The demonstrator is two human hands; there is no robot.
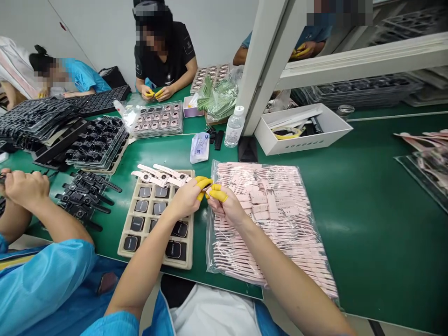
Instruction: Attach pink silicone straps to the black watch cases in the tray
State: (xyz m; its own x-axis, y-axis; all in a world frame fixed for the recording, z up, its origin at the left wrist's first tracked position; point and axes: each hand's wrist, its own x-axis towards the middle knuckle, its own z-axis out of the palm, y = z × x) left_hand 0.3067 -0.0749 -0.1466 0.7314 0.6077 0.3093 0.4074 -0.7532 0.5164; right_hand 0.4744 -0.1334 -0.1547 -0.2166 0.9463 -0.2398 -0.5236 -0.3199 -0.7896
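Observation:
My left hand [187, 199], with yellow finger covers, is closed on a small dark watch case [206, 187] that its fingers largely hide. Against the case's near right side, my right hand [226, 205] is pinched, also with yellow finger covers; whatever lies inside its grip is hidden. Beneath my left forearm stands a beige compartment tray [191, 254] of square dark watch faces. Several watches with pale pink straps [164, 176] lie across its far edge. Under my right hand and forearm is a clear bag of pink watch straps [266, 233], with some loose straps [261, 200] on top.
Beyond the bag stand a water bottle [234, 127], a tissue pack [199, 147] and a white box [304, 128] beside a post [268, 60]. Black watches [84, 198] lie left, near a co-worker's hands [26, 189]. Another person [164, 56] works across the green table [367, 224].

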